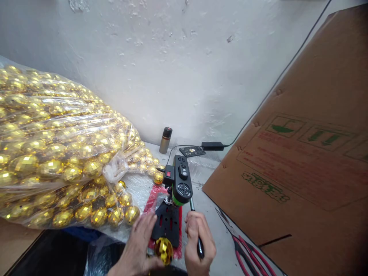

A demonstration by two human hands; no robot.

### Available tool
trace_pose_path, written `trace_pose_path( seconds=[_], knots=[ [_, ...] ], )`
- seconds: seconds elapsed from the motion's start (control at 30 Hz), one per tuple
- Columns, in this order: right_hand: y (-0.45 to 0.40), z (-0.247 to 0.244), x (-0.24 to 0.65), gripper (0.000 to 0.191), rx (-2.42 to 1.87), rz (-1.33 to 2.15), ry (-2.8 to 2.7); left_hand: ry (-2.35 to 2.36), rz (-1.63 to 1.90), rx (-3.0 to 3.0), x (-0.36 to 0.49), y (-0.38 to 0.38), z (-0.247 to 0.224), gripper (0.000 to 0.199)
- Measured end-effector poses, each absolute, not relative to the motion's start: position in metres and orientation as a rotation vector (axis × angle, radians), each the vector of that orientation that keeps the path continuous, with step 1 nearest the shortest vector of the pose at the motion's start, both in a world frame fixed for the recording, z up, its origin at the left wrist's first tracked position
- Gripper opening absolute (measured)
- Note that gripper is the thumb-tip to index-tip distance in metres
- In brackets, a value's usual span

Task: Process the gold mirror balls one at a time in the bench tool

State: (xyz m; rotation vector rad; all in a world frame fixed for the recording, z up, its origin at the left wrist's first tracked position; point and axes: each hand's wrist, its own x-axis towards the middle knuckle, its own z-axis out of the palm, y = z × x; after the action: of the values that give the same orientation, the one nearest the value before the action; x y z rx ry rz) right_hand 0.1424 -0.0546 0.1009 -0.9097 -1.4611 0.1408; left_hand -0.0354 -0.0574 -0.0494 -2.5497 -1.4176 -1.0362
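The right hand point(199, 245) closes its fingers around the lever point(200, 250) of a black device point(182, 180), the left hand point(137, 245), fingers parted, beside a gold ball point(164, 250) at the base's near edge, left of a carton point(310, 88) bearing illegible red print point(290, 165).

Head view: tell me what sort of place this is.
Perhaps a small workshop or assembly corner: a compact black machine with a hand lever stands between a clear bag of gold faceted balls and a large cardboard box.

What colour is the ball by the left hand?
The ball is shiny, faceted gold, seen in the head view.
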Motion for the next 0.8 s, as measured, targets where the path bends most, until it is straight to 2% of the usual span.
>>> trace_pose_path(
  seconds=[0.07,0.13,0.3,0.57,0.7,0.8],
  knots=[
    [-0.055,0.101,0.142,0.025,-0.911,0.134,-1.467,-1.565,-0.926,-2.37,-0.054,-0.038,-0.029,0.058],
    [-0.055,0.104,0.143,0.024,-0.913,0.128,-1.472,-1.666,-0.814,-2.191,-0.072,-0.016,-0.009,0.042],
    [-0.055,0.105,0.143,0.023,-0.908,0.128,-1.482,-1.56,-0.696,-2.187,-0.104,0.006,0.011,0.036],
    [-0.055,0.102,0.142,0.024,-0.899,0.117,-1.475,-1.227,-1.067,-2.185,-0.11,-0.021,0.021,0.038],
    [-0.055,0.1,0.141,0.024,-0.904,0.122,-1.468,-1.228,-1.03,-2.323,-0.122,-0.034,0.023,0.042],
    [-0.055,0.098,0.141,0.024,-0.925,0.128,-1.448,-1.452,-0.925,-2.378,-0.129,-0.036,0.013,0.025]
  ],
)
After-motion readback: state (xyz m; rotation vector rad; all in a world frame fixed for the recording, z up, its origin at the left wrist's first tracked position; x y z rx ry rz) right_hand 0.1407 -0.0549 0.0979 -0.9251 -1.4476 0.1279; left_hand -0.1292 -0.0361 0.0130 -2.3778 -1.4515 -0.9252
